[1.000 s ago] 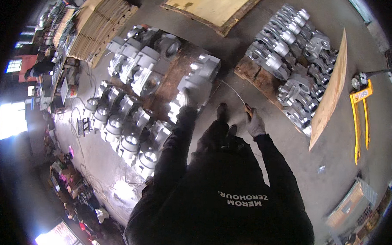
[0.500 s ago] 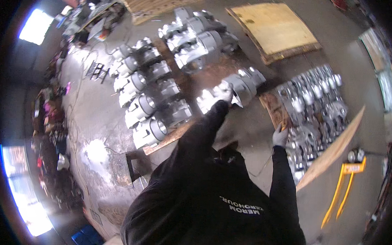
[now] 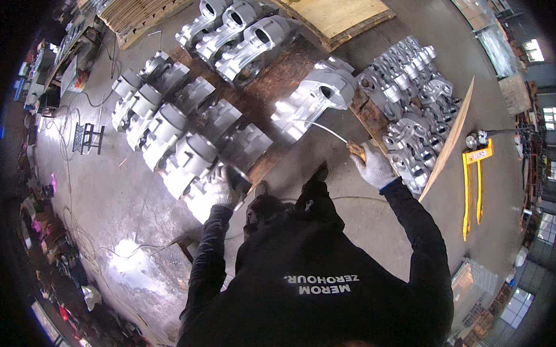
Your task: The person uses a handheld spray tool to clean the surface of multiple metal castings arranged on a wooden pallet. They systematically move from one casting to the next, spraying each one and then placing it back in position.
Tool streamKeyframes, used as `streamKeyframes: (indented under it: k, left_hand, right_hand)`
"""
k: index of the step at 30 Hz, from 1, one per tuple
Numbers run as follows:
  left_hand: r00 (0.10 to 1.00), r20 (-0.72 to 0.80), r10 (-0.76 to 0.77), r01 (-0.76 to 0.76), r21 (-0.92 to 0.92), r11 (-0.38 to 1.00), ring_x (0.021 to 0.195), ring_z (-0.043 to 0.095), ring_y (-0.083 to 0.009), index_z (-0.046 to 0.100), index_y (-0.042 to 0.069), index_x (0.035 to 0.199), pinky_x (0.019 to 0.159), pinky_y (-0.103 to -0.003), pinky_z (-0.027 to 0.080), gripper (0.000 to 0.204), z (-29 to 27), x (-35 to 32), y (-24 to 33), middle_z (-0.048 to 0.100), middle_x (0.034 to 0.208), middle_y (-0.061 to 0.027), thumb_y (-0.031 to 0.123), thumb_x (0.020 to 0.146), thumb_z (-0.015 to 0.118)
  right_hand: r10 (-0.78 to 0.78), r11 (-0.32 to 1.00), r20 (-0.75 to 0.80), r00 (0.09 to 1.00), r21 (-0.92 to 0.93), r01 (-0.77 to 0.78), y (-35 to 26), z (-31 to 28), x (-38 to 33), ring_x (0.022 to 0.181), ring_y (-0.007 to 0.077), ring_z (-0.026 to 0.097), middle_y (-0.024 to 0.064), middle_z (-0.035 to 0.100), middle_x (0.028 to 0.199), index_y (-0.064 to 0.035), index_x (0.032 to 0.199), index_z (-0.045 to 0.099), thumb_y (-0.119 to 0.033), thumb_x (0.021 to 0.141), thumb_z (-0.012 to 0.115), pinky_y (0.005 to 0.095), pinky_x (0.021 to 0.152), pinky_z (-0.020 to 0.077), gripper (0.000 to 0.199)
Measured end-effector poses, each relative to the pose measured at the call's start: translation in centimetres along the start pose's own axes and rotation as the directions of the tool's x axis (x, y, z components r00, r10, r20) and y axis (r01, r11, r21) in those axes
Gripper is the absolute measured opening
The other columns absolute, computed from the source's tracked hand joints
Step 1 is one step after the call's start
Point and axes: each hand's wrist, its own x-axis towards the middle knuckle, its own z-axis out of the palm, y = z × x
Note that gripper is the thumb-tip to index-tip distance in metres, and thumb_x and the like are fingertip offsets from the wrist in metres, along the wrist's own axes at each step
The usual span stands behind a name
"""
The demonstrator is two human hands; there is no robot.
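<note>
While your left hand [image 3: 221, 188] lies, fingers loosely spread, on the end casting [image 3: 197, 201] at the brown pallet's [image 3: 297, 55] near corner, perhaps for balance, your right hand [image 3: 375, 169] wraps the wooden handle [image 3: 356, 150] beside it, presumably aiming the curved rod [image 3: 326, 127] at its right-edge casting [image 3: 308, 92].

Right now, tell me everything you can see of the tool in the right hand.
The tool has a short orange-brown handle, seemingly wooden, and a long, thin, pale shaft that looks like metal and bows slightly. The right hand, in a pale glove, grips it by the handle. The shaft points toward the picture's upper left, and its far end overlaps a silvery casting in the view; whether it touches the metal cannot be told, nor can the tip's shape.
</note>
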Motion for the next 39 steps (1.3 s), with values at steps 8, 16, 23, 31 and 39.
streamKeyframes:
  k: [8,16,23,31,39]
  left_hand:
    - [0.986,0.164,-0.035,0.046,-0.062,0.997,0.123,0.053,-0.0357,0.048,0.009,0.135,0.101,-0.051,0.042,0.069,0.3,0.9,-0.3,0.054,0.134,-0.0187,0.045,0.079,0.068]
    - [0.923,0.385,0.016,-0.062,0.107,0.992,0.142,0.037,-0.0326,0.029,0.005,0.151,0.116,-0.045,0.028,0.095,-2.0,1.8,1.5,0.041,0.15,-0.0175,0.061,0.082,0.062]
    - [0.886,0.359,0.292,-0.343,0.086,0.935,0.147,0.028,-0.0315,0.025,0.003,0.153,0.12,-0.047,0.021,0.076,-0.6,5.7,6.5,0.032,0.158,-0.0171,0.051,0.097,0.046]
    - [0.863,0.138,0.486,-0.491,0.002,0.871,0.138,0.037,-0.0451,0.029,0.01,0.153,0.113,-0.052,0.033,0.081,0.8,22.0,22.4,0.037,0.151,-0.0263,0.06,0.092,0.05]
    - [0.818,0.289,0.497,-0.541,0.092,0.836,0.142,0.031,-0.0446,0.016,0.009,0.157,0.116,-0.048,0.03,0.097,6.3,32.5,33.6,0.025,0.158,-0.0247,0.063,0.088,0.056]
  right_hand:
    - [0.068,0.996,-0.158,0.985,-0.054,-0.078,-5.3,3.3,-2.7,0.058,0.0401,0.065,0.0213,0.063,0.062,-0.0039,0.122,0.056,-0.049,0.097,0.054,0.0504,0.05,0.0495,0.052]
    - [0.408,0.877,-0.143,0.902,0.334,-0.344,-2.2,6.4,-9.6,0.085,0.0454,0.066,0.0275,0.067,0.087,-0.0026,0.115,0.056,-0.039,0.094,0.06,0.0527,0.07,0.0514,0.043]
    - [0.517,0.555,0.049,0.855,0.741,-0.378,-0.7,17.0,-13.5,0.091,0.0277,0.068,0.0153,0.07,0.095,-0.0021,0.117,0.061,-0.037,0.099,0.057,0.0403,0.079,0.0532,0.04]
    - [0.388,-0.367,0.506,0.77,0.851,-0.375,-4.2,17.8,-11.8,0.047,0.0104,0.048,-0.0007,0.048,0.061,-0.0088,0.098,0.059,-0.058,0.096,0.054,0.0298,0.042,0.0419,0.05]
    - [0.377,-0.475,0.567,0.733,0.797,-0.372,-6.9,21.6,-11.3,0.047,0.0086,0.04,-0.0042,0.04,0.057,-0.0157,0.075,0.05,-0.063,0.093,0.057,0.0277,0.042,0.0332,0.051]
